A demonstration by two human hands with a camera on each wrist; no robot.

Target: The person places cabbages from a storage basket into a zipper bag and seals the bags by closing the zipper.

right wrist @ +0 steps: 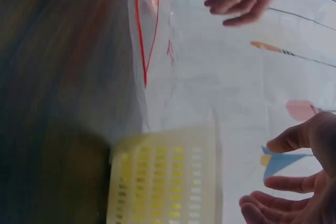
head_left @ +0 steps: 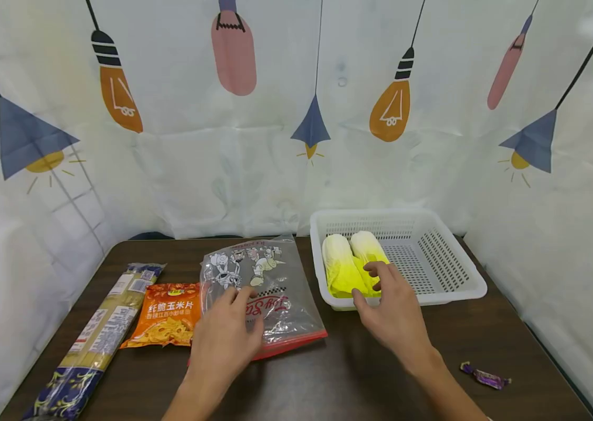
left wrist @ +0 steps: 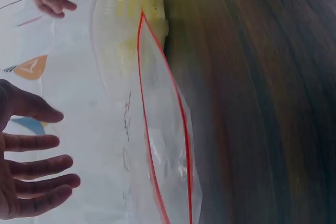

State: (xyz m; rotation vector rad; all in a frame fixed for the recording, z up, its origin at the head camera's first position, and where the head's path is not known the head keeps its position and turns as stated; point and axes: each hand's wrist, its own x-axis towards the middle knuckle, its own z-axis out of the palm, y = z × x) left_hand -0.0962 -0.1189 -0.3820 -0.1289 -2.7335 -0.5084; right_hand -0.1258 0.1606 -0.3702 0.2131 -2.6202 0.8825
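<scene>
A clear zip bag (head_left: 293, 280) with printed cartoon figures and a red zip edge lies on the table. My left hand (head_left: 228, 330) hovers over its left part, fingers loosely bent and holding nothing. The left wrist view shows the bag's red-edged mouth (left wrist: 185, 129) gaping, apart from the fingers. Two napa cabbages (head_left: 337, 260) with white stalks and yellow leaves lie side by side in a white plastic basket (head_left: 451, 295). My right hand (head_left: 393, 313) is at the basket's near side, in front of the cabbages, thumb and fingers spread with nothing between them.
Left of the bag lies an orange snack packet (head_left: 167, 316), and beyond it a long pack of noodles (head_left: 102, 333). A small purple wrapped candy (head_left: 486, 377) lies at the front right. A patterned curtain (head_left: 254, 169) hangs behind the table (head_left: 317, 389).
</scene>
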